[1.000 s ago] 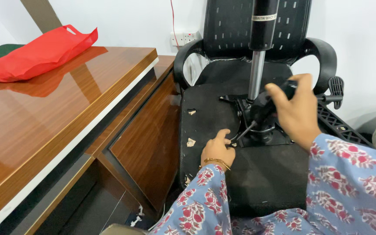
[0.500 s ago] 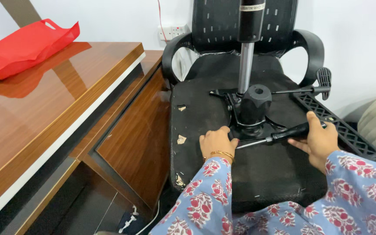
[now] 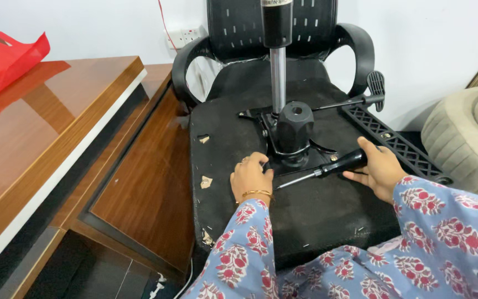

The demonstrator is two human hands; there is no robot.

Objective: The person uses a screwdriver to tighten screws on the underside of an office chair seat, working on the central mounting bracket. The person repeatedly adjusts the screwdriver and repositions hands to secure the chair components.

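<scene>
A black office chair lies overturned, the underside of its seat [image 3: 316,216] facing up. A metal mounting plate with a black knob [image 3: 294,126] and a chrome gas cylinder [image 3: 278,72] rises from its middle. My right hand [image 3: 380,171] grips the black handle of a screwdriver [image 3: 327,166], whose shaft points left toward the plate's near edge. My left hand [image 3: 252,177] rests on the seat underside by the screwdriver tip, fingers curled at the plate's corner.
A glossy wooden desk [image 3: 56,133] stands at the left with a red bag [image 3: 1,61] on it. The chair's armrests [image 3: 186,61] and mesh back lean on the wall. A black plastic chair base leg [image 3: 394,144] lies right; a beige cushion [image 3: 466,144] is beyond.
My right hand came off the knob, moved down and right, and now holds the screwdriver low against the seat. The view moved closer and shifted left-to-right; my left hand stayed by the plate.
</scene>
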